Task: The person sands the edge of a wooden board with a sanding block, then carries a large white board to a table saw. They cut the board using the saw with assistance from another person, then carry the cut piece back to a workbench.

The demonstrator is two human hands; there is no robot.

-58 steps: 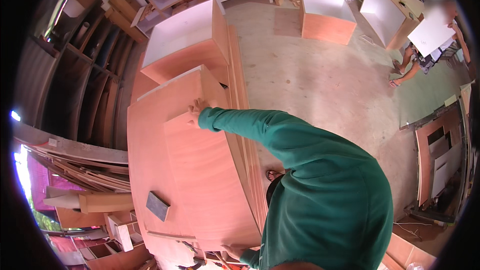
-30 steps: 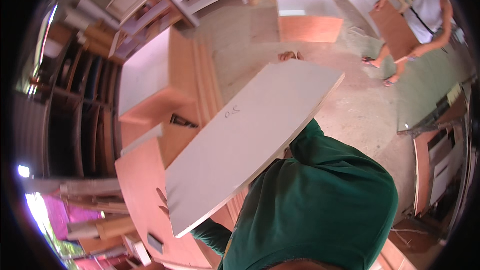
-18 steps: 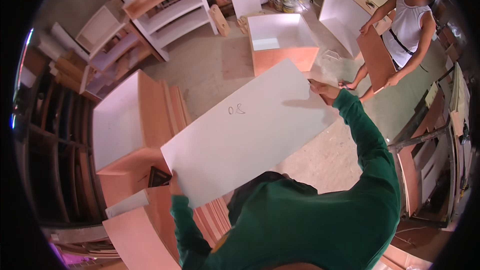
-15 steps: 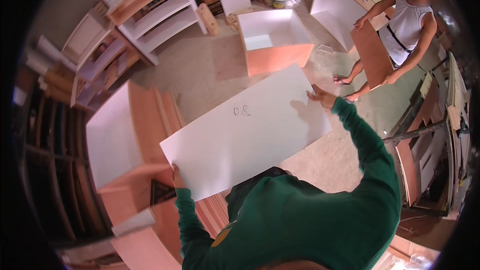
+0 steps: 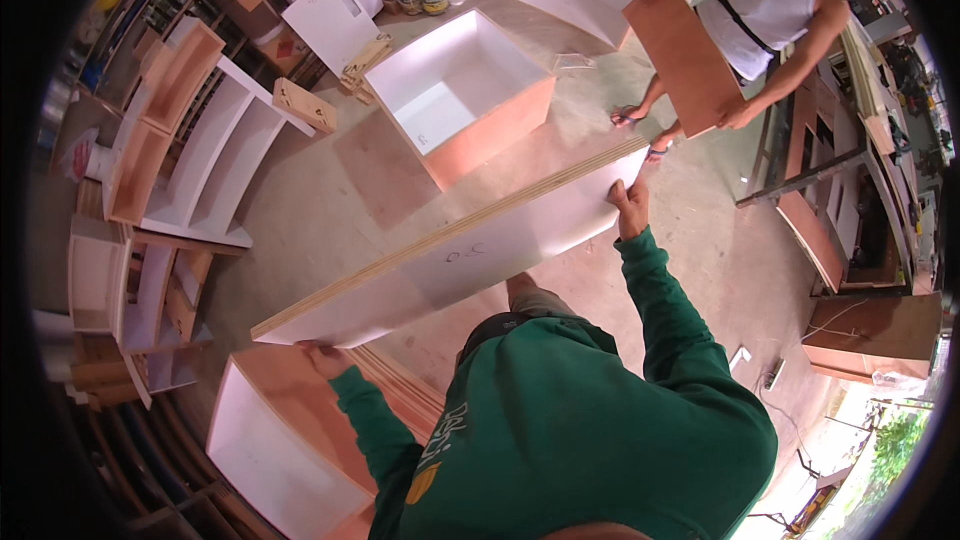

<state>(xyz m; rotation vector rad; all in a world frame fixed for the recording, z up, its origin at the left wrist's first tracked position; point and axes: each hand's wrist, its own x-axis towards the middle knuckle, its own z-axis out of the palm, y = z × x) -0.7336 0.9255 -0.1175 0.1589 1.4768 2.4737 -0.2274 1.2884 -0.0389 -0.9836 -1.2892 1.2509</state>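
From my end, bare left hand (image 5: pixel 325 360) and right hand (image 5: pixel 630 210) gripped opposite ends of a white rectangular wooden panel (image 5: pixel 520 245) above the pale concrete floor (image 5: pixel 300 240). Carrying step, I figured; next move needed both ends steady.

The head-worn fisheye looked down — from close above the green sweatshirt (image 5: pixel 590 430), facing forward to the far edge of the floor (image 5: pixel 330 230).

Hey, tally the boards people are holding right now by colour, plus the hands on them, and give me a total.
White board: 1
Brown board: 1
Wearer's left hand and right hand on the white board: 2
Co-worker's hands on the brown board: 2
Total: 6
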